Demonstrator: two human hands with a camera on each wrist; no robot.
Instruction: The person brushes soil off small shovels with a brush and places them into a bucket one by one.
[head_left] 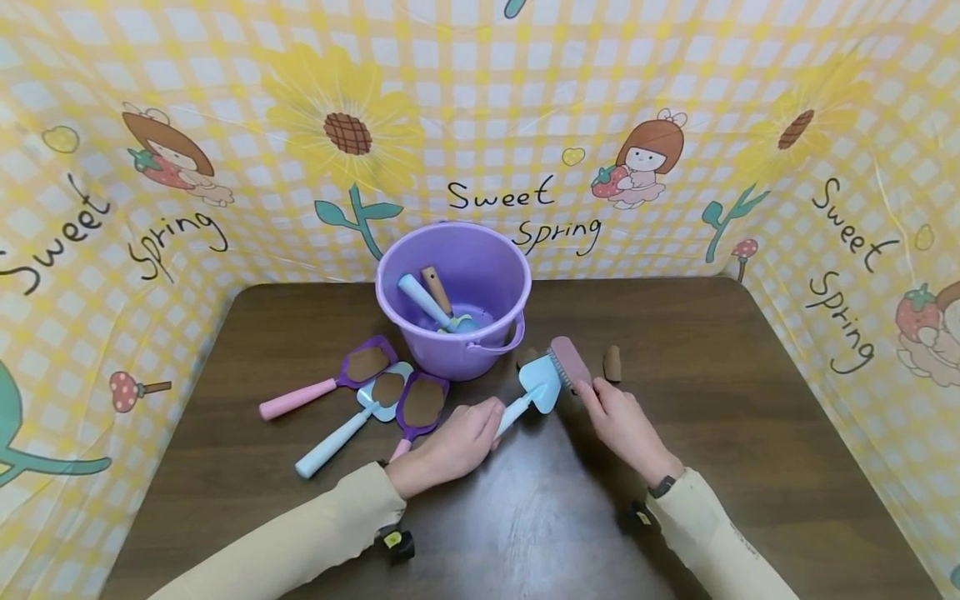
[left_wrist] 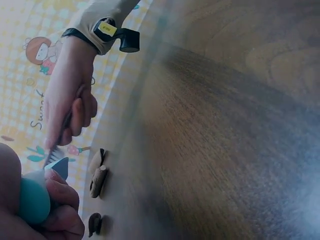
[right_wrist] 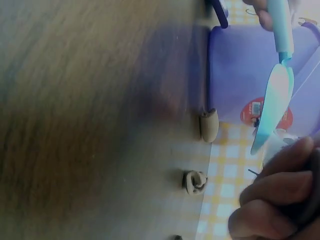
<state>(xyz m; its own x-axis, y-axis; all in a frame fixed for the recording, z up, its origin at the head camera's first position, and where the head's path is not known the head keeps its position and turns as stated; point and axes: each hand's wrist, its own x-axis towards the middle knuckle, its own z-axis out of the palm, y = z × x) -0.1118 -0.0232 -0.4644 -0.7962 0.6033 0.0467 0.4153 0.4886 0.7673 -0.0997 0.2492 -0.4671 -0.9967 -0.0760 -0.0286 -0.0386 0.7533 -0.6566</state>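
Note:
My left hand (head_left: 462,437) grips the handle of a light blue trowel (head_left: 540,383), holding it above the table. In my right hand (head_left: 626,425) is a pink brush (head_left: 570,362), its bristles against or very close to the trowel's blade. The right wrist view shows the trowel blade (right_wrist: 274,102) edge-on, with fingers of my right hand (right_wrist: 277,197) beside it. A curled brown piece (head_left: 612,363) lies on the table beyond the brush. Another brown piece (right_wrist: 209,125) sits near the bucket, mostly hidden behind the trowel in the head view.
A purple bucket (head_left: 453,354) stands at the back, with a blue-handled tool (head_left: 423,300) and a wooden-handled one (head_left: 435,287) inside. Left of it lie pink-handled purple scoops (head_left: 296,400) and a blue one (head_left: 330,446), brown patches on their heads. Patterned cloth (head_left: 487,125) surrounds the table (head_left: 262,333).

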